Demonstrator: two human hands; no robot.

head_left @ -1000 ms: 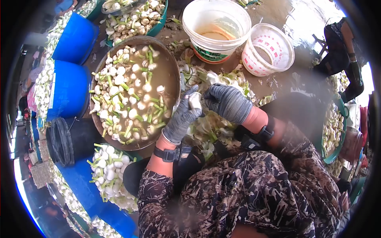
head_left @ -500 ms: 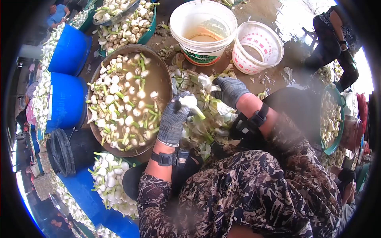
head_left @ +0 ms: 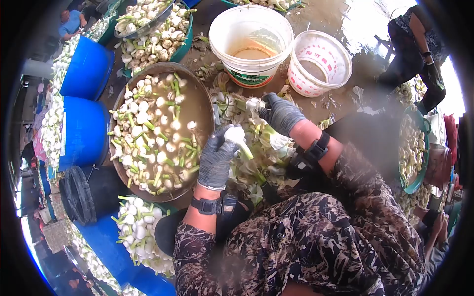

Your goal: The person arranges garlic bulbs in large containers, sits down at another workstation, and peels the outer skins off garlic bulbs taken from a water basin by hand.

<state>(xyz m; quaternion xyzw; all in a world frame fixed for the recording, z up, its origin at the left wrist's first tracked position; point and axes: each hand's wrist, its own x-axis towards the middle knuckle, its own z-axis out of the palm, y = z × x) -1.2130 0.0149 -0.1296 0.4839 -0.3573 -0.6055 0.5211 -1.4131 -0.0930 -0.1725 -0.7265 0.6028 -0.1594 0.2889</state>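
Head view: the left hand (head_left: 216, 160), in a grey knit glove, grasps a white, rounded garlic bulb with a short green stem (head_left: 235, 134). Bulb position: at the fingertips of the left hand, between the two hands. Long axis: oblique, round head toward the upper left of the view, cut stem end toward the lower right. The right hand (head_left: 284, 116), also gloved in grey, is apart from the bulb, up and to its right; the left hand is the nearer, in direct contact. Right-hand state: fingers partly curled beside a heap of pale green and white peelings (head_left: 269, 143); whether they pinch a leaf cannot be determined.

Adjacent, left of the left hand: a round, brown-rimmed basin (head_left: 163, 197) containing murky water and stemmed bulbs.

Markings: the large white plastic bucket (head_left: 232, 61) carries a green and orange-red printed label (head_left: 249, 79), wording illegible. The smaller white plastic bucket (head_left: 301, 81) bears red characters, apparently Chinese, on its inner wall and red print outside; neither is legible. No brand can be identified.
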